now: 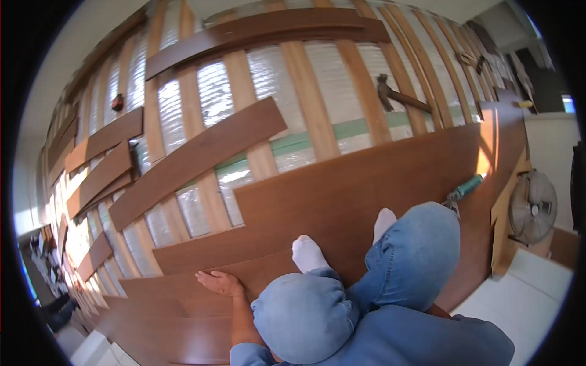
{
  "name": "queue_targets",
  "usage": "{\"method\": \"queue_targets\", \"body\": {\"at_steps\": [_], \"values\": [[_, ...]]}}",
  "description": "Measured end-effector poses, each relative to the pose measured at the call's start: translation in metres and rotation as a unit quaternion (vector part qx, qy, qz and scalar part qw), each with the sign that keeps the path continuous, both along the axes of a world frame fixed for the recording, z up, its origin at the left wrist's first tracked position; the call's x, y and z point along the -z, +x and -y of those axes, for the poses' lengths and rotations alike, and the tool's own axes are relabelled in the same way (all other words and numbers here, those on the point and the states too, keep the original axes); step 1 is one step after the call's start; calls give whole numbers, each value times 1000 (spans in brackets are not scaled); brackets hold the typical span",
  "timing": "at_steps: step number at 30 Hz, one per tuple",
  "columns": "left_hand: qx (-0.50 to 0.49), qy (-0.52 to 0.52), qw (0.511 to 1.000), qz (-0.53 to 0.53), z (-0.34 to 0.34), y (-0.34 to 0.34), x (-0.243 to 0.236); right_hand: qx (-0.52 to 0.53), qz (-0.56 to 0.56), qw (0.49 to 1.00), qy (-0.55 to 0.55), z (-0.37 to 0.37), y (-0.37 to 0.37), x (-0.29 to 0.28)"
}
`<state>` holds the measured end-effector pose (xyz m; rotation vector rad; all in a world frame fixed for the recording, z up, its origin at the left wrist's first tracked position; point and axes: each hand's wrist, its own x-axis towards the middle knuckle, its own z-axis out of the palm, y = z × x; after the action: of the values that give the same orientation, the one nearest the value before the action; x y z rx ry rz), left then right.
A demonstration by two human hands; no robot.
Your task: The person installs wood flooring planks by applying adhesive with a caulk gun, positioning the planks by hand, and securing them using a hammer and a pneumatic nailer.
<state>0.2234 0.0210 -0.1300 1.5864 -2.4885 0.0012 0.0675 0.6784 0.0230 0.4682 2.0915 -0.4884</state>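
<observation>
My left hand (220, 283) lies with its fingers stretched out on the brown wooden floorboards (329, 207), close to a seam between two rows, and holds nothing. My right hand is out of sight behind my bent right knee (415, 256). Beyond my left hand, a loose plank (201, 161) rests slantwise across the pale wooden battens (244, 91). Right of my knees, a green caulking gun (467, 188) lies on the laid boards. Farther off, a claw hammer (400, 97) rests across the battens near the boards' edge.
Shiny plastic sheeting (268, 79) fills the gaps between battens. More loose planks lie at the far side (262, 30) and left (101, 174). A small red-and-black object (118, 102) sits among the battens. A round fan (533, 207) stands at the right, above white tiles (519, 305).
</observation>
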Motion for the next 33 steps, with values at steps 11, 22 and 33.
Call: {"method": "queue_targets", "body": {"at_steps": [11, 22, 33], "values": [[81, -1, 997, -2, 30, -18, -7, 178, 129, 975, 46, -53, 133, -125], [-208, -84, 974, 21, 108, -45, 29, 3, -29, 999, 19, 47, -198, -199], [-213, -87, 973, 35, 105, -54, 24, 190, 97, 937, -276, 345, -353, -127]]}}
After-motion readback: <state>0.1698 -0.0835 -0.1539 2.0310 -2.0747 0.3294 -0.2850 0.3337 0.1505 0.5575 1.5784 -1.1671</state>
